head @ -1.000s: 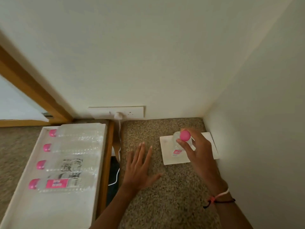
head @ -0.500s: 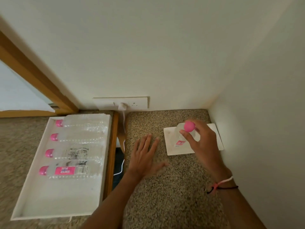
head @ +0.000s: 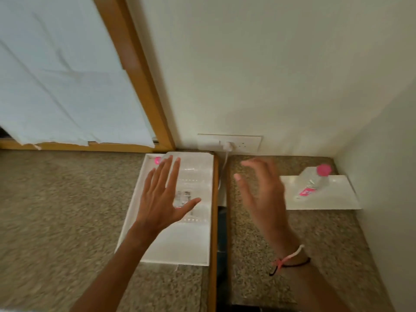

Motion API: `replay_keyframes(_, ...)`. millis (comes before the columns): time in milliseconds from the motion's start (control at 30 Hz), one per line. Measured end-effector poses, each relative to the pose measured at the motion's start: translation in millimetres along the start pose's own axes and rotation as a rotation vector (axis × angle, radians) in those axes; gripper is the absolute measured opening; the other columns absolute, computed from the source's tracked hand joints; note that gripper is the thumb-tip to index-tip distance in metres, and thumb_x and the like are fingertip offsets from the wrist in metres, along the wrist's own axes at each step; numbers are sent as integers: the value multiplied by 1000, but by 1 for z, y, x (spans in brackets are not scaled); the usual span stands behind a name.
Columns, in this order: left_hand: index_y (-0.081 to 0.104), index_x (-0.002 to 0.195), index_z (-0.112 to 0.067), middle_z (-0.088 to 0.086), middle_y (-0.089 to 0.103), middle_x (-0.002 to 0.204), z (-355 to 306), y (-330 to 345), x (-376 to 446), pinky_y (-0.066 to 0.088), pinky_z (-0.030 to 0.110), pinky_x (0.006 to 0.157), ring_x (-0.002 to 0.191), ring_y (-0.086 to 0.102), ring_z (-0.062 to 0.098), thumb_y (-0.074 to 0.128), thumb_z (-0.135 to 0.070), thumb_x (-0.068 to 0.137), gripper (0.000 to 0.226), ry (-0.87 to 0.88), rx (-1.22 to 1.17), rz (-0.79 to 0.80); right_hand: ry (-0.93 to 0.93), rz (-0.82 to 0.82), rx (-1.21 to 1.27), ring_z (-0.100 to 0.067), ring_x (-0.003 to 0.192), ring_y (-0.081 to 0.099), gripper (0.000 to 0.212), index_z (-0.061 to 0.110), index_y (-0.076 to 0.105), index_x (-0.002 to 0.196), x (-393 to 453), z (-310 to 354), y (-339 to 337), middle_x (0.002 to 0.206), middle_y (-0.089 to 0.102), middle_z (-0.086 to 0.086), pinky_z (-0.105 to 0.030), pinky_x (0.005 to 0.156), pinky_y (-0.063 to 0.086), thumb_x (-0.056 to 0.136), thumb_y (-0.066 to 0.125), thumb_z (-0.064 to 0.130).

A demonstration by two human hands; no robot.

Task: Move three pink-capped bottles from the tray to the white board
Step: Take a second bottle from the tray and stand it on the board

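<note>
One clear bottle with a pink cap point(head: 313, 181) stands upright on the white board point(head: 333, 199) at the right, next to the side wall. My right hand point(head: 261, 194) is open, left of the board, holding nothing. The white tray point(head: 180, 244) lies left of a wooden edge and holds several clear bottles on their sides; one pink cap point(head: 157, 160) shows at its far left corner. My left hand point(head: 164, 197) hovers open over the tray, fingers spread, hiding most of the bottles.
A speckled counter point(head: 292, 255) runs under both hands, split by a wooden edge point(head: 215, 221) and a dark gap. A wall socket with a white plug and cable point(head: 228, 146) sits behind. A wood-framed window with a white cloth point(head: 67, 75) is at the left.
My right hand has let go of the bottle, which now stands on the board, and has moved left. My left hand has moved from the counter to above the tray. The view has swung left.
</note>
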State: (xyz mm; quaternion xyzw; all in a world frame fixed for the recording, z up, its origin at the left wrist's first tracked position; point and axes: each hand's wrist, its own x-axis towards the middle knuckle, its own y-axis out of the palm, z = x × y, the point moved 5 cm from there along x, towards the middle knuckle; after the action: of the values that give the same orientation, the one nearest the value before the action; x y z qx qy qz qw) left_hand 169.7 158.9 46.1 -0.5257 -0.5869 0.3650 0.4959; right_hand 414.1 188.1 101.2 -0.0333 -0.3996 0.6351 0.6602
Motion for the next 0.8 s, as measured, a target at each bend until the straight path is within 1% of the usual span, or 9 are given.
replay_keyframes(100, 9, 158, -13, 12, 13, 167, 58, -9, -35, 21, 55, 124, 154, 13, 29, 38, -86, 79, 111, -73, 24, 39, -44, 277, 75, -13, 98, 58, 20, 12, 63, 112, -23, 39, 70, 106, 62, -1, -32, 83, 52, 94, 63, 21)
replay_keyframes(200, 11, 158, -15, 12, 16, 167, 118, -3, -72, 19, 54, 123, 153, 16, 30, 32, -89, 77, 112, -165, 47, 121, -79, 451, 56, -18, 102, 59, 26, 15, 61, 115, -43, 78, 148, 110, 64, -3, -30, 85, 53, 90, 66, 19)
replay_keyframes(300, 11, 158, -19, 11, 16, 167, 157, 10, -100, 18, 54, 124, 154, 15, 29, 27, -90, 77, 109, -188, 19, 186, -217, 567, -214, -25, 105, 57, 39, 15, 60, 118, -57, 95, 221, 112, 65, -5, -40, 84, 51, 82, 71, 23)
replay_keyframes(400, 17, 157, -22, 10, 17, 166, 182, 22, -115, 18, 55, 124, 153, 16, 30, 21, -89, 80, 102, -163, -2, 230, -305, 667, -573, -29, 97, 58, 31, 17, 61, 104, -68, 96, 270, 95, 68, -5, -46, 84, 45, 75, 72, 17)
replay_keyframes(467, 22, 156, -24, 9, 20, 165, 191, 28, -118, 19, 58, 124, 153, 15, 30, 18, -87, 81, 98, -152, -23, 242, -304, 697, -652, -28, 92, 59, 20, 19, 62, 92, -67, 93, 279, 83, 69, -3, -45, 82, 39, 75, 69, 11)
replay_keyframes(533, 27, 155, -24, 10, 23, 164, 199, 32, -119, 20, 60, 123, 152, 16, 29, 18, -86, 83, 95, -141, -53, 248, -277, 692, -614, -26, 93, 61, 17, 20, 66, 93, -59, 97, 277, 83, 72, -1, -43, 81, 39, 78, 71, 16)
replay_keyframes(633, 33, 152, -22, 12, 27, 162, 207, 41, -121, 23, 63, 121, 151, 23, 31, 20, -82, 87, 89, -100, -63, 261, -188, 535, -456, -22, 82, 68, 38, 21, 74, 101, -41, 111, 237, 82, 75, 1, -37, 75, 50, 66, 88, 26)
replay_keyframes(700, 34, 152, -22, 13, 28, 162, 211, 48, -124, 24, 63, 120, 151, 25, 31, 23, -79, 90, 85, -84, -59, 250, -98, 415, -333, -20, 82, 69, 46, 22, 72, 107, -34, 116, 196, 88, 77, 2, -33, 74, 52, 66, 89, 30)
replay_keyframes(800, 30, 154, -25, 10, 24, 165, 215, 55, -125, 21, 62, 121, 153, 21, 27, 26, -77, 91, 82, -76, -58, 237, 25, 356, -261, -18, 91, 71, 47, 19, 69, 121, -30, 110, 145, 104, 77, 1, -34, 80, 55, 78, 81, 34)
